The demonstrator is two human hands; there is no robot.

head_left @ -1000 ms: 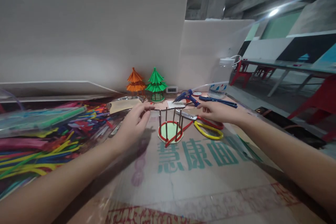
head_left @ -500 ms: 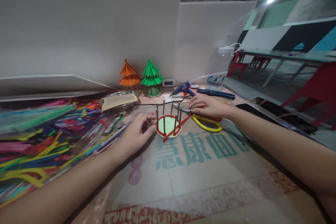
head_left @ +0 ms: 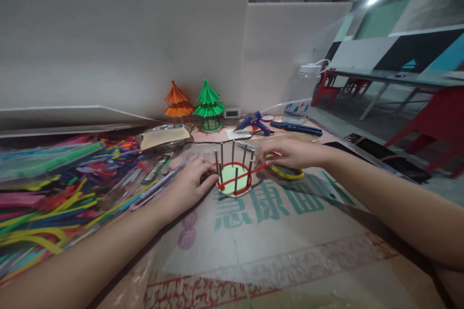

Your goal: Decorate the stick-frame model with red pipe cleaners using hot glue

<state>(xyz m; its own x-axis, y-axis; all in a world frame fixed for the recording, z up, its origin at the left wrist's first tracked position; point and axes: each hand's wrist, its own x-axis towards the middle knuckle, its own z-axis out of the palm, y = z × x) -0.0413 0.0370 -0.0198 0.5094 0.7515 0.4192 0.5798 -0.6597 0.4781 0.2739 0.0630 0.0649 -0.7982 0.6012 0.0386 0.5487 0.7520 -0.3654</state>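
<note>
A pale green round base carries several upright brown sticks, with a red fuzzy strip laid around its rim. One length of the strip crosses the base and runs out to the right. My left hand grips the base's left edge between thumb and fingers. Over to the right, the fingers of my right hand are curled on the handles of a pair of scissors with a yellow loop. The blades point left behind the sticks and are partly hidden by the hand and sticks.
Orange and green pagoda models stand at the back beside a small digital clock. A blue glue gun, pliers-like blue tool and clear bottle are behind my right hand. Colourful fuzzy strips fill the left side.
The base has turned under my left hand, so the sticks and the strip's crossing stand differently. My right hand has curled further over the scissors, which have shifted slightly.
</note>
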